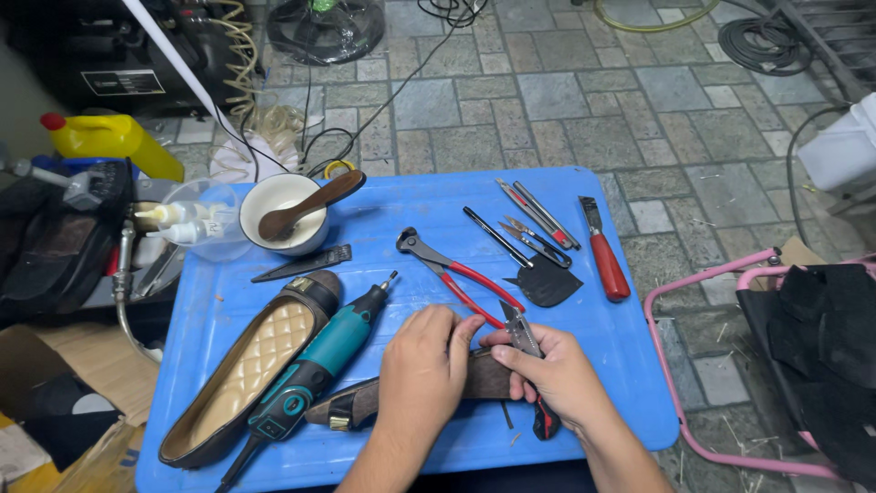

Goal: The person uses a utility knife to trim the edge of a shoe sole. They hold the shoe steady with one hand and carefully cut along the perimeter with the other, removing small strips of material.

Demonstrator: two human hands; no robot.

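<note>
My left hand (420, 365) presses down on a brown shoe sole piece (360, 402) lying near the front of the blue table (620, 356). My right hand (557, 370) grips a utility knife (525, 333) with a red-and-black handle, its blade resting on the same brown piece. Just to the left lie a teal rotary tool (319, 361) and a flat shoe (251, 365) with a quilted tan insole.
Red-handled pincers (447, 269), a red-handled scraper (604, 256), cutters (538, 215), a black leather scrap (547, 283) and a white bowl with a wooden spoon (283, 215) share the table. A yellow jug (109, 137) stands left; a pink-framed stool with black pieces (812, 338) stands right.
</note>
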